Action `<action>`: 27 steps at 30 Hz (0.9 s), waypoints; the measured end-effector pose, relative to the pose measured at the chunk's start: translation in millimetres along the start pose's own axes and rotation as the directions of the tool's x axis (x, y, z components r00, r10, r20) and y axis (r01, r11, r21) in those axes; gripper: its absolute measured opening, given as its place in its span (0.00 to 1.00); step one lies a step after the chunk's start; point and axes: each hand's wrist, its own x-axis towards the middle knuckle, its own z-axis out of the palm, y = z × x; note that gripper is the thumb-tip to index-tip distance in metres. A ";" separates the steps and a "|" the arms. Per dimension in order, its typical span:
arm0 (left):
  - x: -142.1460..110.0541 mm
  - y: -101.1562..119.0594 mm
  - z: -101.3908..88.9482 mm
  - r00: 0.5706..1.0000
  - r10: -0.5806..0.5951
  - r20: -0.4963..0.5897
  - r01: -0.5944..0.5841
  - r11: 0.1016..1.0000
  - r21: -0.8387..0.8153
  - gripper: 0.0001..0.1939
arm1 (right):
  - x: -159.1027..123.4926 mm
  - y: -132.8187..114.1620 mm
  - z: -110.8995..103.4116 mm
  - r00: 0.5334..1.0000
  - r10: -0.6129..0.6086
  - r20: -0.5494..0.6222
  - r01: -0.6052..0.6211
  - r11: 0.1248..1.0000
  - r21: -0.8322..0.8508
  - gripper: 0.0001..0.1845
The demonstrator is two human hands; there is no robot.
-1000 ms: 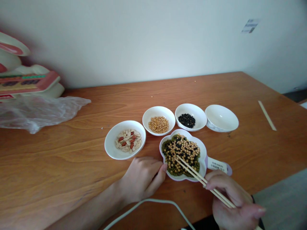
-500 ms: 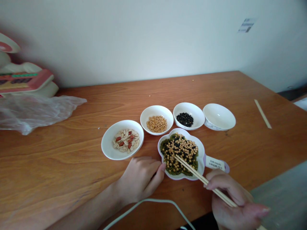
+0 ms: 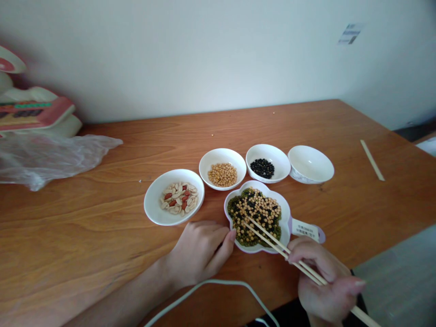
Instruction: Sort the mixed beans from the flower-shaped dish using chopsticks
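A flower-shaped dish [image 3: 287, 217] with a lilac edge and a labelled handle holds mixed yellow soybeans, black beans and green mung beans [image 3: 255, 215]. My left hand [image 3: 200, 254] is closed, its thumb and fingertips pinching the dish's near left rim. In my right hand [image 3: 323, 277] is a pair of wooden chopsticks [image 3: 276, 244], their tips slightly apart among the beans. Behind the dish stand a bowl of soybeans [image 3: 222, 175], a bowl of black beans [image 3: 262, 168] and a white bowl with no beans visible inside [image 3: 310, 164]. Peanuts [image 3: 179, 198] fill part of the bowl at left.
A wooden stick [image 3: 372, 160] lies at the right of the brown table [image 3: 85, 218]. A clear plastic bag [image 3: 57, 156] and a red-and-cream toy [image 3: 37, 113] sit at the far left. A pale cable [image 3: 225, 282] loops in front of my hands.
The chopstick tips have spread from close together to slightly apart over the beans. My right hand has shifted slightly left. My left hand stays at the dish's rim.
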 end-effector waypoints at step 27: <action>1.3 1.2 0.4 1.000 0.002 -0.002 -0.002 1.000 -0.022 0.23 | 1.4 -1.0 2.0 0.997 0.079 0.027 -0.079 0.997 -0.003 0.47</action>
